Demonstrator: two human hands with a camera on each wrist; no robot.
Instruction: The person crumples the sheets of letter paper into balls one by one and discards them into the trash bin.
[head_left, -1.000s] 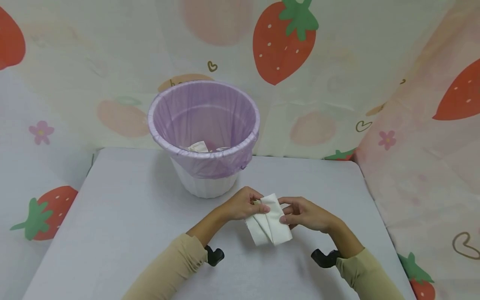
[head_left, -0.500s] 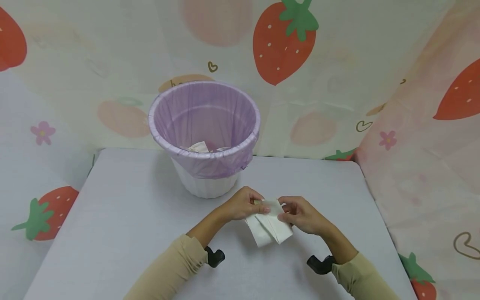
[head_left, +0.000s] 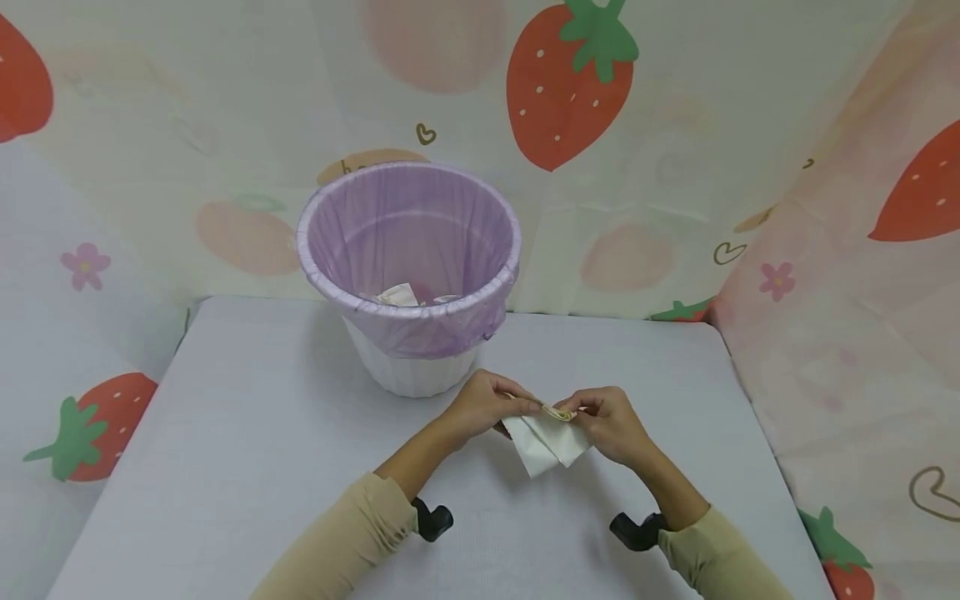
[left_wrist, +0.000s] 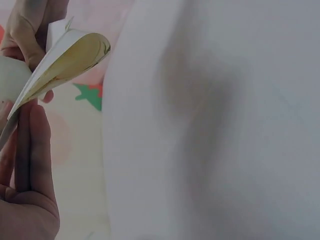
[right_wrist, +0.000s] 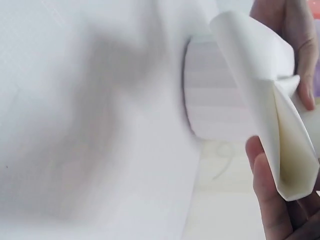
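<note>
A folded piece of white paper (head_left: pixel 546 446) hangs between my two hands above the table. Its top edge bends over and shows a yellowish inner side, which the left wrist view catches as a curled paper loop (left_wrist: pixel 65 62). With thumb and fingers my left hand (head_left: pixel 486 407) pinches the paper's upper left. The upper right edge is pinched by my right hand (head_left: pixel 611 427). In the right wrist view the paper (right_wrist: pixel 250 55) forms a rounded fold with an open pocket at its lower end. Some fingertips are hidden behind the paper.
Behind my left hand stands a white bin (head_left: pixel 412 377) with a purple liner (head_left: pixel 408 327) folded over its rim. White paper scraps (head_left: pixel 399 295) lie inside it. A pale cloth covers the table (head_left: pixel 247 433); strawberry-print fabric (head_left: pixel 660 167) hangs behind and at the sides.
The paper's top has been folded over, its yellowish inside now showing at the edge. My right hand has turned inward and grips the top edge; the paper's lower end has risen slightly.
</note>
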